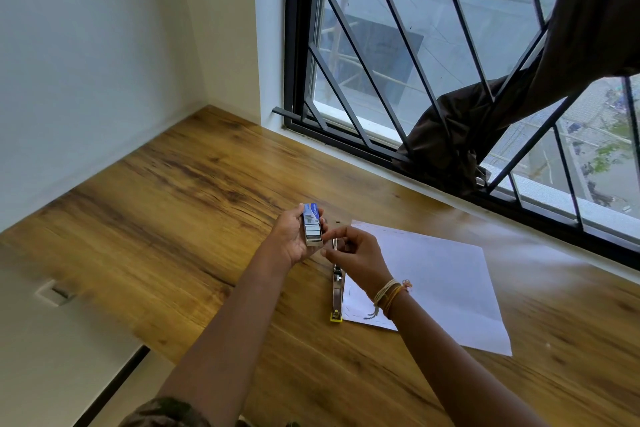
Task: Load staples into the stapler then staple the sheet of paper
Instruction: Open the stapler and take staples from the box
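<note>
While my left hand [294, 236] curls its fingers around the opened staple box [312, 225], my right hand [356, 255] at its 3 o'clock pinches nearly closed; whether it holds staples, I cannot tell. The opened stapler [336, 288] lies on the tabletop [190, 218] at 6 o'clock of my hands, touching the sheet of paper [436, 281] at its 3 o'clock.

wooden desk [194, 184] set in corner | white walls [86, 62] | barred window [433, 45] daylit | dark curtain [519, 97] draped
</note>
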